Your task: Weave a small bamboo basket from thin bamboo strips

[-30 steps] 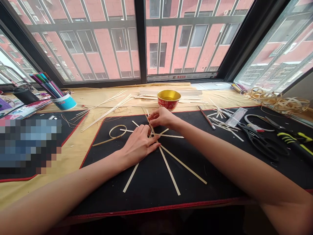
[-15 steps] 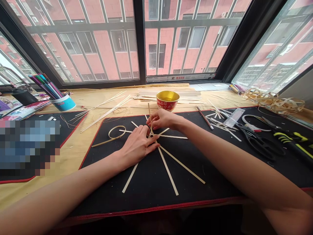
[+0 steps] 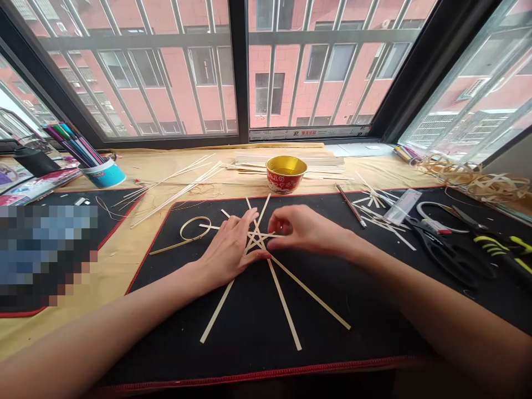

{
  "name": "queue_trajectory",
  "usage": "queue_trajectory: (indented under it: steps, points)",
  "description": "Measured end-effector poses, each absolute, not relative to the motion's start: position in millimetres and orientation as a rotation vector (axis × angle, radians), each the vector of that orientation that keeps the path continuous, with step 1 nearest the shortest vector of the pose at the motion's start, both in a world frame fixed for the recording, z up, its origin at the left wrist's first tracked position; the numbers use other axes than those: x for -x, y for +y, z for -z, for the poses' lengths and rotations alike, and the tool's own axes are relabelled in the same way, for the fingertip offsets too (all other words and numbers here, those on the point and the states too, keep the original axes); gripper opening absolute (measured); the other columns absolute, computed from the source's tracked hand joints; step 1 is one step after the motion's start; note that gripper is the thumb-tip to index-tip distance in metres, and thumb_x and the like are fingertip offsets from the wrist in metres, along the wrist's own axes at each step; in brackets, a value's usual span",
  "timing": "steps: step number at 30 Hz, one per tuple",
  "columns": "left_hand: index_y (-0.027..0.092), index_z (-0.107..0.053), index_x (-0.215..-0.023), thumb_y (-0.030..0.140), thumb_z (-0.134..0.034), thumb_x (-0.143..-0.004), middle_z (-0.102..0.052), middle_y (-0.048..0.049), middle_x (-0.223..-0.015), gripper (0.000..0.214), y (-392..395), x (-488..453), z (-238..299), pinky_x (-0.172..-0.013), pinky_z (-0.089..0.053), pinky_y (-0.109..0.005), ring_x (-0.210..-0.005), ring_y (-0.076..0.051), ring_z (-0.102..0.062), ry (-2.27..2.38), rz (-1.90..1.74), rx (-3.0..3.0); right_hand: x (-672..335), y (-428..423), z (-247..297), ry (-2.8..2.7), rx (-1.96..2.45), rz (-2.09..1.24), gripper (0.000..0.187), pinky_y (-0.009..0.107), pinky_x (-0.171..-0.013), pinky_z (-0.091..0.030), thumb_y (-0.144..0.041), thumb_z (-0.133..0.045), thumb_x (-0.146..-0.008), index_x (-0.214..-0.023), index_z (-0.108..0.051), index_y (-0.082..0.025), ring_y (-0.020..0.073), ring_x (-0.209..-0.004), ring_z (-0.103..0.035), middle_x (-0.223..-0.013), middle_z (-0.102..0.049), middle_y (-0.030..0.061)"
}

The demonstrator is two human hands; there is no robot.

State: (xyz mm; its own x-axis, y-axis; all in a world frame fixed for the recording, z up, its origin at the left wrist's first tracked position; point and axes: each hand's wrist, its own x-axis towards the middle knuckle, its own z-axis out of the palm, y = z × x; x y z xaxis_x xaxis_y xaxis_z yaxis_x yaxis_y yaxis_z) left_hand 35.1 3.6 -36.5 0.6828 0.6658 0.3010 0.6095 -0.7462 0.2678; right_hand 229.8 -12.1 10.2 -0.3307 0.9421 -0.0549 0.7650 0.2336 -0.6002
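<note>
Several thin bamboo strips [image 3: 285, 306] cross in a star-shaped pattern on the black mat [image 3: 166, 327], their ends fanning outward. My left hand [image 3: 228, 244] lies across the left side of the crossing, fingers stretched and thumb apart, pressing the strips down. Just right of the crossing is my right hand [image 3: 301, 228], its fingers curled toward the thumb around a strip that points right; the fingers hide part of this strip. A bamboo strip bent into a loop [image 3: 195, 237] rests on the mat left of my left hand.
Behind the mat stands a red bowl [image 3: 286, 180], gold inside. To the right lie a pencil [image 3: 351, 206], short strip offcuts [image 3: 386, 221], black-handled scissors [image 3: 440, 244] and yellow-black pliers [image 3: 499, 252]. A blue cup of pens [image 3: 102, 173] stands at left.
My right hand has moved right and down from the top of the crossing. The strip that stood up there now lies slanting to the upper right. The star-shaped crossing shows more.
</note>
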Motion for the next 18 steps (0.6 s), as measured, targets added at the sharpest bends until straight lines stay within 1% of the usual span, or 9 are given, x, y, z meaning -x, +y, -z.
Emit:
queue_trajectory:
  steps: [1,3,5,7,9,13,15,18]
  points:
    - [0.015,-0.025,-0.141,0.050,-0.051,-0.089,-0.054,-0.0174,-0.130,0.068,3.4,-34.9,36.8,-0.093,-0.042,-0.050,-0.112,-0.031,-0.050,1.043,-0.558,-2.731,-231.0,-18.0,-12.7,-2.270,1.579,-0.795,0.017,0.022,-0.058,-0.037,-0.031,-0.071,-0.074,-0.076,-0.064,-0.016,0.0122,-0.066,-0.056,-0.072,-0.063,0.0006]
    - [0.017,-0.023,-0.142,0.042,-0.045,-0.093,-0.055,-0.0152,-0.130,0.059,2.7,-34.6,37.1,-0.095,-0.041,-0.050,-0.115,-0.030,-0.048,1.038,-0.553,-2.709,-231.6,-26.7,-14.7,-2.373,1.608,-0.785,0.023,0.022,-0.056,-0.033,-0.038,-0.071,-0.074,-0.074,-0.062,-0.017,0.0115,-0.062,-0.052,-0.069,-0.060,-0.0006]
    - [0.017,-0.022,-0.143,0.035,-0.038,-0.096,-0.057,-0.0142,-0.129,0.052,1.7,-34.4,37.4,-0.097,-0.041,-0.050,-0.117,-0.028,-0.047,1.057,-0.571,-2.690,-230.2,-31.9,-12.7,-2.421,1.634,-0.771,0.030,0.022,-0.058,-0.032,-0.042,-0.075,-0.070,-0.077,-0.060,-0.018,0.0127,-0.066,-0.052,-0.074,-0.060,-0.0004]
    - [0.016,-0.020,-0.143,0.028,-0.034,-0.097,-0.057,-0.0141,-0.128,0.050,1.1,-34.3,37.7,-0.098,-0.041,-0.050,-0.118,-0.027,-0.046,1.070,-0.578,-2.695,-227.9,-35.1,-8.5,-2.447,1.633,-0.786,0.036,0.023,-0.062,-0.033,-0.046,-0.078,-0.066,-0.081,-0.059,-0.018,0.0150,-0.074,-0.053,-0.082,-0.060,0.0006]
    - [0.014,-0.023,-0.142,0.021,-0.032,-0.095,-0.057,-0.0147,-0.125,0.048,1.1,-34.1,38.2,-0.096,-0.042,-0.048,-0.117,-0.026,-0.047,1.070,-0.551,-2.738,-225.8,-37.2,-4.1,-2.452,1.647,-0.806,0.039,0.024,-0.065,-0.033,-0.047,-0.079,-0.065,-0.083,-0.058,-0.019,0.0164,-0.078,-0.053,-0.087,-0.059,0.0011]
    - [0.011,-0.037,-0.133,0.011,-0.034,-0.088,-0.058,-0.0159,-0.113,0.044,2.6,-33.8,39.7,-0.091,-0.046,-0.046,-0.109,-0.027,-0.051,1.077,-0.489,-2.829,-225.0,-37.7,-0.5,-2.435,1.659,-0.874,0.038,0.025,-0.067,-0.034,-0.044,-0.079,-0.066,-0.085,-0.057,-0.019,0.0167,-0.080,-0.052,-0.090,-0.056,0.0008]
    - [0.009,-0.039,-0.130,0.009,-0.034,-0.086,-0.058,-0.0159,-0.110,0.045,3.3,-33.8,40.0,-0.091,-0.047,-0.046,-0.108,-0.027,-0.051,1.072,-0.494,-2.843,-226.0,-36.3,-1.2,-2.427,1.652,-0.911,0.037,0.025,-0.068,-0.034,-0.042,-0.079,-0.066,-0.086,-0.057,-0.020,0.0166,-0.081,-0.051,-0.090,-0.055,0.0007]
    - [0.007,-0.039,-0.130,0.007,-0.034,-0.084,-0.057,-0.0172,-0.112,0.046,3.7,-34.1,39.6,-0.093,-0.047,-0.046,-0.111,-0.028,-0.050,1.058,-0.502,-2.838,-228.1,-33.7,-2.5,-2.446,1.620,-0.929,0.036,0.024,-0.068,-0.034,-0.040,-0.080,-0.064,-0.084,-0.058,-0.019,0.0157,-0.079,-0.050,-0.087,-0.054,0.0004]
